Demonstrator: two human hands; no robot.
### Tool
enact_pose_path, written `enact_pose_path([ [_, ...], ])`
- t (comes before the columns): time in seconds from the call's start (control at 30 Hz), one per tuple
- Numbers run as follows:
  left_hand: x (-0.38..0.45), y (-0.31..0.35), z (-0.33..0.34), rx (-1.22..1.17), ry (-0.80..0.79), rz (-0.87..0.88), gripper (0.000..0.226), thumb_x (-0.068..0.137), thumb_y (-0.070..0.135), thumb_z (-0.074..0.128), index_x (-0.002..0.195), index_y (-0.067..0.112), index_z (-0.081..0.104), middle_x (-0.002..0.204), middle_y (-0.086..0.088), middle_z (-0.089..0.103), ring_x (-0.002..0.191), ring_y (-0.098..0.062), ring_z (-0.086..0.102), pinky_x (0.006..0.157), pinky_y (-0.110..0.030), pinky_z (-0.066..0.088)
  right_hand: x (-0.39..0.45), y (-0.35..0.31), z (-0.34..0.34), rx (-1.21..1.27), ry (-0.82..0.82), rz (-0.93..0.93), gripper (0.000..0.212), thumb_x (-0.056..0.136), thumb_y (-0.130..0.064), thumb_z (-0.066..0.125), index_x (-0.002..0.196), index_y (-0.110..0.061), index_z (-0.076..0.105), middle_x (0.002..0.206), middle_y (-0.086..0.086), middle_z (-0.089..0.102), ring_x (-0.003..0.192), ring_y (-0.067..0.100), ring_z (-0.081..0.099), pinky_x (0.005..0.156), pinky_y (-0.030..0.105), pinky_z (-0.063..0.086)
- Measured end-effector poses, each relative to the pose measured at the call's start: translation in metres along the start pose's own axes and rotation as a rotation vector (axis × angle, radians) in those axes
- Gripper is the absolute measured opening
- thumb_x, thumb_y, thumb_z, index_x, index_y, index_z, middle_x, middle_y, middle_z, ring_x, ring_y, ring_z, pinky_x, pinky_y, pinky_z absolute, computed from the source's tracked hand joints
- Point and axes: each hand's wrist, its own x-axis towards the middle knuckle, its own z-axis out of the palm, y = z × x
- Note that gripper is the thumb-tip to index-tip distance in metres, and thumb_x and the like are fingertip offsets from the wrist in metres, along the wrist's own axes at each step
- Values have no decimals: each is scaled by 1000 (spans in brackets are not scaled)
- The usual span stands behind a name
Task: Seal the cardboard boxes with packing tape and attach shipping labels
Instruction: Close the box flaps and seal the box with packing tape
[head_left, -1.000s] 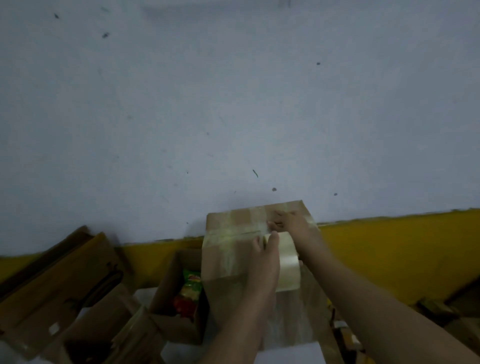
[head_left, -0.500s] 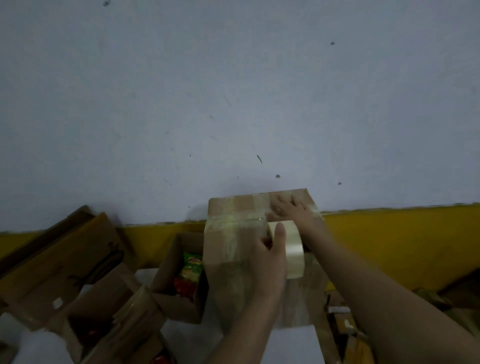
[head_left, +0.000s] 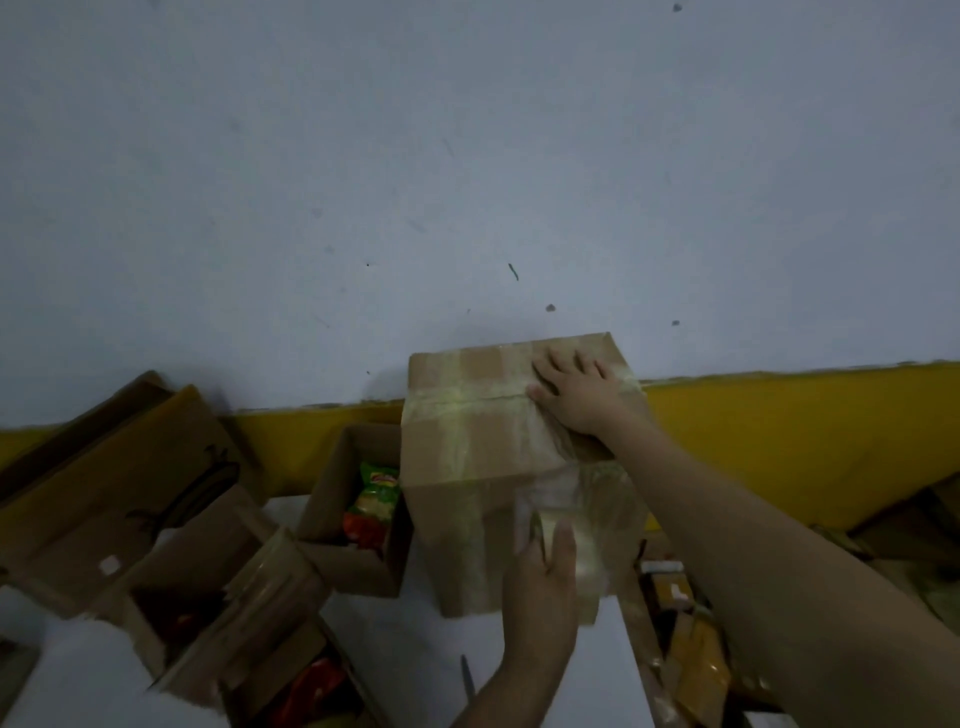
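A closed cardboard box (head_left: 467, 457) stands on a white table, its top crossed by strips of clear packing tape. My right hand (head_left: 582, 397) lies flat on the right part of the box top, fingers spread, pressing the tape. My left hand (head_left: 545, 587) grips a roll of clear tape (head_left: 582, 551) low against the box's near side. A stretch of clear tape (head_left: 561, 467) runs from the top edge down to the roll.
An open box (head_left: 337, 499) with snack packets (head_left: 376, 501) sits left of the taped box. More open boxes (head_left: 218, 623) and flattened cardboard (head_left: 104, 483) lie at left. A dark thin tool (head_left: 467, 675) lies on the table (head_left: 405, 660). Yellow packets (head_left: 691, 649) are at right, the wall behind.
My left hand has pulled the tape roll from the box's top edge down its near side. My right hand has flattened on the box top. The camera tilted downward.
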Motion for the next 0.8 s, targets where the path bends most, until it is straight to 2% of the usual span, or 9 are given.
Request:
enact_pose_path([
  [0.1, 1, -10, 5, 18, 12, -12, 78, 96, 67, 37, 120, -1, 66, 83, -17, 66, 65, -6, 64, 54, -17, 44, -1, 1, 3, 4, 13, -11, 60, 102, -58, 17, 157, -36, 9, 166, -6, -3, 152, 33, -5, 121, 51, -2],
  [0.2, 12, -28, 5, 72, -13, -78, 78, 76, 82, 23, 70, 16, 63, 61, -1, 57, 59, -10, 57, 56, -24, 43, -5, 2, 6, 46, 69, -79, 54, 103, -55, 21, 155, -41, 19, 165, -8, 0, 152, 25, -2, 121, 52, -1],
  [0.27, 23, -43, 4, 120, -54, -118, 71, 75, 76, 23, 59, 14, 52, 53, 1, 48, 54, -12, 50, 57, -27, 37, -10, 1, 3, 55, 76, -161, 55, 101, -61, 20, 153, -45, 21, 164, -15, 0, 152, 17, -3, 121, 52, -3],
  [0.33, 33, -50, 5, 121, -77, -131, 73, 79, 76, 25, 62, 12, 57, 56, 0, 53, 58, -13, 52, 60, -24, 36, -21, -2, -2, 37, 29, -229, 68, 94, -73, 13, 155, -43, 16, 163, -19, -1, 152, 13, -8, 121, 51, -6],
  [0.4, 34, -43, 3, 95, -75, -151, 68, 96, 64, 32, 90, 10, 73, 81, -8, 69, 79, -19, 64, 69, -23, 41, -40, -6, -1, -68, 7, -314, 86, 87, -80, 7, 158, -32, 4, 164, -14, -7, 150, 11, -14, 122, 47, -6],
  [0.47, 34, -36, 1, 98, -94, -151, 58, 104, 53, 35, 116, 9, 71, 111, -14, 72, 106, -28, 65, 78, -23, 41, -67, -9, 7, -182, 41, -378, 94, 87, -83, 8, 158, -24, -4, 163, -8, -14, 149, 9, -17, 123, 42, -6],
  [0.6, 35, -38, -7, 250, -147, -195, 67, 103, 58, 35, 132, 4, 60, 133, -17, 62, 124, -31, 57, 96, -28, 43, -93, -11, 18, -235, 92, -370, 93, 90, -82, 12, 157, -21, -6, 162, -6, -16, 150, 8, -14, 121, 31, -12],
  [0.67, 36, -41, -17, 341, -128, -183, 61, 102, 53, 41, 129, 2, 62, 130, -17, 64, 120, -31, 59, 96, -29, 46, -87, -14, 17, -231, 106, -345, 92, 90, -79, 9, 158, -18, 0, 164, -3, -7, 151, 10, -6, 123, 31, -3],
  [0.8, 20, -30, -63, 311, 94, 95, 27, 101, 24, 55, 84, 6, 65, 80, -7, 68, 77, -25, 65, 66, -32, 47, -91, -7, 15, -255, 154, -368, 90, 90, -79, 10, 159, -21, 8, 165, -2, 5, 152, 13, 3, 124, 40, 4],
])
